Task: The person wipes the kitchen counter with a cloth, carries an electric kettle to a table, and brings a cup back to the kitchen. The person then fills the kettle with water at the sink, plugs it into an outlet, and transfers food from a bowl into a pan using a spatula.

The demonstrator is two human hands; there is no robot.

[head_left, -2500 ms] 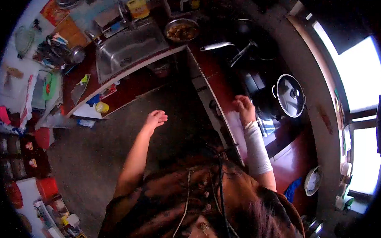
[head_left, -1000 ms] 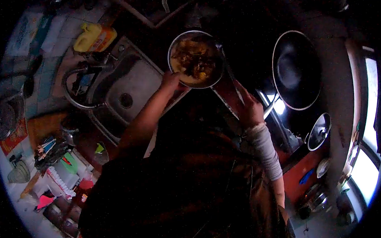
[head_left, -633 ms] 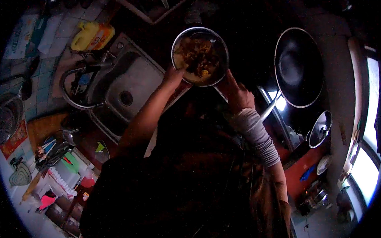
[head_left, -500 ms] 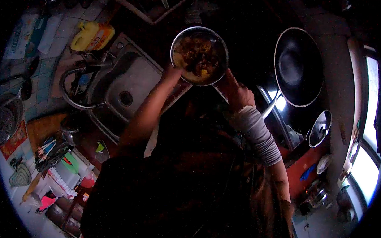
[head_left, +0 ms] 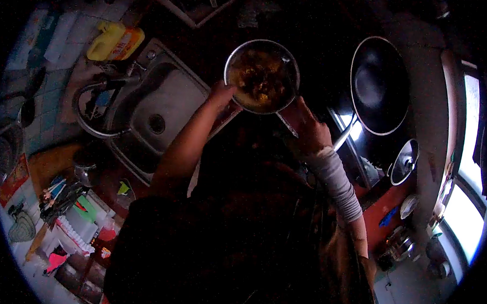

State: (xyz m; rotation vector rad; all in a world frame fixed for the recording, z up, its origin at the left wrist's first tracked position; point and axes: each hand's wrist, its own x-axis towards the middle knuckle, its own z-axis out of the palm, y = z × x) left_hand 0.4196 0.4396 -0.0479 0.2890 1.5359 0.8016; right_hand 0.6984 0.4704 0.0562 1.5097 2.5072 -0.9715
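A round metal bowl (head_left: 295,73) holds brown and yellow food (head_left: 262,77) with some liquid. It is between my hands, over the counter corner beside the sink. My left hand (head_left: 222,94) is closed on the bowl's lower left rim. At its lower right side, my right hand (head_left: 310,127) grips the rim, its fingertips dim in the shadow. A pale sleeve covers my right wrist and forearm. To the right sits a large dark wok (head_left: 379,87) with a light handle (head_left: 345,135) pointing toward my right hand.
A steel sink (head_left: 164,111) with a curved faucet (head_left: 79,106) lies to the left, a yellow jug (head_left: 116,42) behind it. A glass lid (head_left: 404,162) rests below the wok. Utensils (head_left: 57,199) crowd the lower left. Windows are at the right.
Earlier the bowl stood on the counter and both hands were empty; now both hold it. Most recently it has shifted slightly right. The wok, covered by the lid before, is uncovered.
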